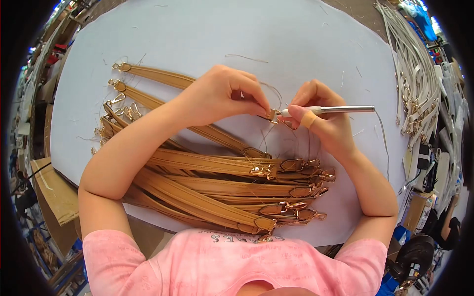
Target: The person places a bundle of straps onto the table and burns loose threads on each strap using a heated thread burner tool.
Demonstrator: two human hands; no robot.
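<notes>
"Where's the piece being worked on?"

"Up between the two hands, above the worktop (326, 44) and beyond the heap of tan straps (207, 187). It looks like a strap end (272, 116) with gold metal at its tip."

"And how is it held?"

"The left hand (224, 96) has a narrow grip, thumb and fingers pinched on it. The right hand (326, 121) is closed round a slim white-and-silver tool (349, 109), held like a pen — its tip points at the metal."

"Touching?"

"I can't tell; the fingers and the fitting crowd that spot. Nor can I say what sort of tip it has."

"So what makes for a clean job here?"

"A firm pinch close to the working point, so the end can't twist. I'd rest the right fingers lightly against the left for steadiness, and move the tool in small strokes. A slip could mark the leather or catch a fingertip."

"And that loose thread (274, 89) curling above the hands?"

"I'd draw it clear of the tip first — a stray loop could easily snag. Mind the tan bandage (308, 119) on the right thumb too; it may dull the feel."
</notes>
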